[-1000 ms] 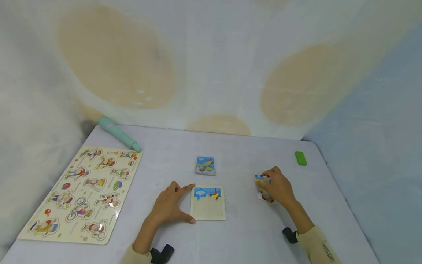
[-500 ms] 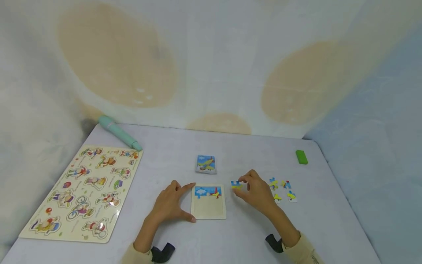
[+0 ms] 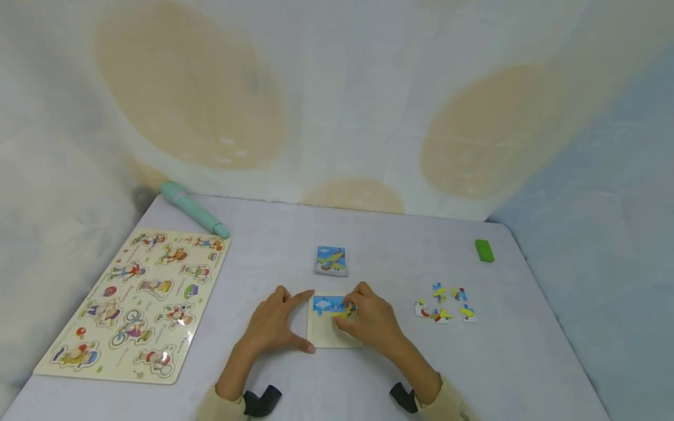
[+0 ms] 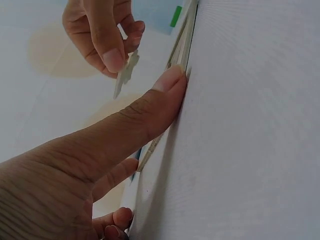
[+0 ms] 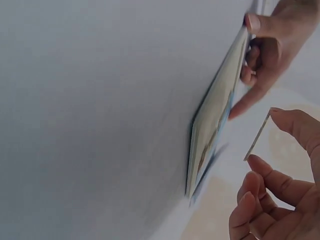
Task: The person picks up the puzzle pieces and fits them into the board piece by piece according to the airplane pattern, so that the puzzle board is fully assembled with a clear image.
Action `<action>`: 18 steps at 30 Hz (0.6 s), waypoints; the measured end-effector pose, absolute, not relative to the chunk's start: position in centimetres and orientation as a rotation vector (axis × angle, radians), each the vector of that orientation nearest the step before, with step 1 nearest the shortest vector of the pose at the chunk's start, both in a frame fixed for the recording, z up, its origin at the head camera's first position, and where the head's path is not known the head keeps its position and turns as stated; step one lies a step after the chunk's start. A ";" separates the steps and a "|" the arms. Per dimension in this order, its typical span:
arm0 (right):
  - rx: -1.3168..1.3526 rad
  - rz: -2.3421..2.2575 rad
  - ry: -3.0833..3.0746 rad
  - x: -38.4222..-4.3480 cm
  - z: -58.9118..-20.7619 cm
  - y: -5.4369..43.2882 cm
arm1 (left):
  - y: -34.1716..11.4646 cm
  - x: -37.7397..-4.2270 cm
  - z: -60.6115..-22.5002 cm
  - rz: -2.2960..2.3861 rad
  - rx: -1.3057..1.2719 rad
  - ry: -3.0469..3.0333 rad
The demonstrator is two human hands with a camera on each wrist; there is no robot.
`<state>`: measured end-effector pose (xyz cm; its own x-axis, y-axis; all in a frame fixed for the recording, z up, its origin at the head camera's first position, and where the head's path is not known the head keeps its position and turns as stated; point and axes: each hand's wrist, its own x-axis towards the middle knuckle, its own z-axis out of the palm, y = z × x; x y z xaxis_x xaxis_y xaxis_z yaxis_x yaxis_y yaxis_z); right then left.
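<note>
Blue-and-yellow flat jigsaw piece (image 4: 126, 75) is pinched between thumb and finger of the right hand (image 3: 376, 321), just above the square cream tray (image 3: 334, 338), whose left edge is touched by the wide-spread left hand (image 3: 274, 320). Tray and loose multicoloured pieces (image 3: 468, 314) are separated by white worktop (image 3: 392, 292). Captions on the large cream picture board (image 3: 52, 365) are too small to be read

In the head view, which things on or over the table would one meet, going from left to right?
Large board, left hand, tray, right hand, loose pieces, green block.
</note>
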<state>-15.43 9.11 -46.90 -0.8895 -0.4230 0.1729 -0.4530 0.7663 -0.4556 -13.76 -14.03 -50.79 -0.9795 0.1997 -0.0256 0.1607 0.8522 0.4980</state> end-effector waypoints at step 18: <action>0.877 0.279 -2.939 -15.0 -47.7 5.6 | -14.1 -13.8 -50.9 0.769 0.312 2.961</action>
<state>-14.97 5.61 -47.69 -0.8360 -0.5375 0.1102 -0.5487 0.8215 -0.1554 -13.82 -14.06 -50.89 -0.9772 0.2120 -0.0136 0.1786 0.8544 0.4880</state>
